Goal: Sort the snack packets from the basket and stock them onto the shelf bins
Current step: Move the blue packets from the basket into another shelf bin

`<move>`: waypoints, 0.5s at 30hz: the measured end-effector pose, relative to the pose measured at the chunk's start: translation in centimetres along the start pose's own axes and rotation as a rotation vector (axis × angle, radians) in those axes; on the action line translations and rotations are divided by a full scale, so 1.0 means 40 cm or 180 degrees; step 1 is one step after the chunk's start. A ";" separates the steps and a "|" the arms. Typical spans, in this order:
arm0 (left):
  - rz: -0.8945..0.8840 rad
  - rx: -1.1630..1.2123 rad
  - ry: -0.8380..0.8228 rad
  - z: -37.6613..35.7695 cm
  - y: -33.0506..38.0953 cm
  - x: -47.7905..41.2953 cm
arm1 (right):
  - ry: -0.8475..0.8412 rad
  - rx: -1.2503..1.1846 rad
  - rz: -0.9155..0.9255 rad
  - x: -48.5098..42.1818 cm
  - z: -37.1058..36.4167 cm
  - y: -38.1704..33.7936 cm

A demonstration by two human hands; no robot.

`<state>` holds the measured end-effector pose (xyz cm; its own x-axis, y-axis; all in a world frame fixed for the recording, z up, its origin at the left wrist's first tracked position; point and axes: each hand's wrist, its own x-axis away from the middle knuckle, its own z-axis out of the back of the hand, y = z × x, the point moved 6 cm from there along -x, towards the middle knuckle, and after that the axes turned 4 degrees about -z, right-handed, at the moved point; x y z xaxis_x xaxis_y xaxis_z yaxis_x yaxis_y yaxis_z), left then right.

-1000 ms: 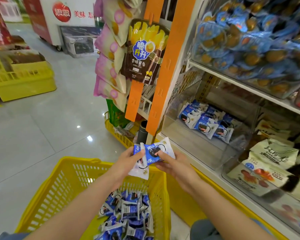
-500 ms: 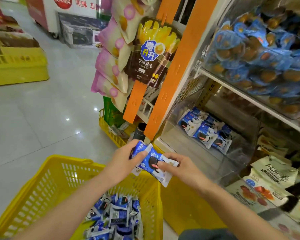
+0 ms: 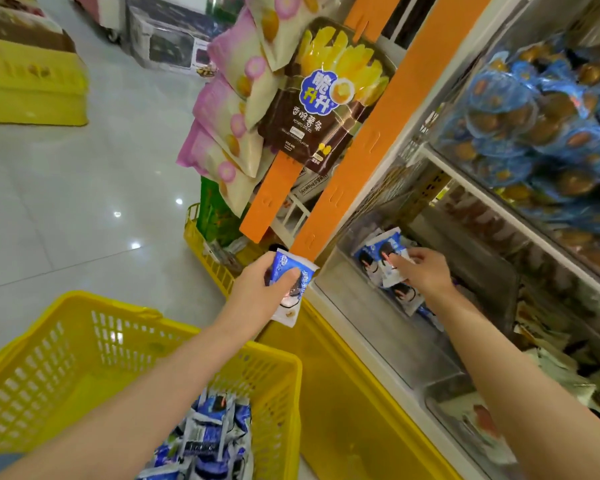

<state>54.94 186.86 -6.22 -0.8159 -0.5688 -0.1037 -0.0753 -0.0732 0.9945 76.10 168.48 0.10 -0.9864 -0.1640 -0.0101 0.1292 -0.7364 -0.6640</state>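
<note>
Both our arms are bare and stretched forward. Our left forearm (image 3: 146,386) climbs from the lower left corner toward the middle. The left grip (image 3: 260,292) at its end shows its back and thumb side. Its thumb (image 3: 286,277) lies across a blue and white packet (image 3: 286,262), and the other fingers are mostly hidden behind that. Our right forearm (image 3: 520,393) runs up from the lower right edge with a straight wrist, reaching further forward than the left. The right grip (image 3: 426,271) also shows its back, fingers bent and pinching a second packet (image 3: 387,249) by its near end. The two grips are well apart, the right one slightly higher in view.
</note>
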 end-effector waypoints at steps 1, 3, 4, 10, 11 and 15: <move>0.0048 -0.0025 -0.0003 -0.007 -0.005 -0.005 | -0.0037 0.0304 0.0011 -0.014 -0.015 0.006; 0.0184 -0.0060 -0.0032 -0.022 -0.014 -0.011 | -0.0179 0.0654 0.0050 -0.037 -0.048 0.011; 0.0242 -0.0045 -0.0056 -0.029 -0.018 -0.013 | -0.0232 0.0738 0.0073 -0.046 -0.063 0.011; 0.0411 0.0031 0.0012 -0.032 -0.039 -0.026 | -0.0243 0.1081 0.0317 -0.066 -0.123 0.006; 0.0437 0.0061 0.0015 -0.031 -0.043 -0.027 | -0.0204 0.1178 0.0373 -0.066 -0.125 0.005; 0.0596 0.0246 -0.0004 -0.037 -0.058 -0.024 | -0.0152 0.1841 0.0645 -0.069 -0.123 -0.007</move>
<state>56.76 186.36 -8.45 -0.8206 -0.5655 0.0830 0.0338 0.0969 0.9947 78.29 172.36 -3.37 -0.9326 -0.3573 -0.0513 0.3609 -0.9222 -0.1391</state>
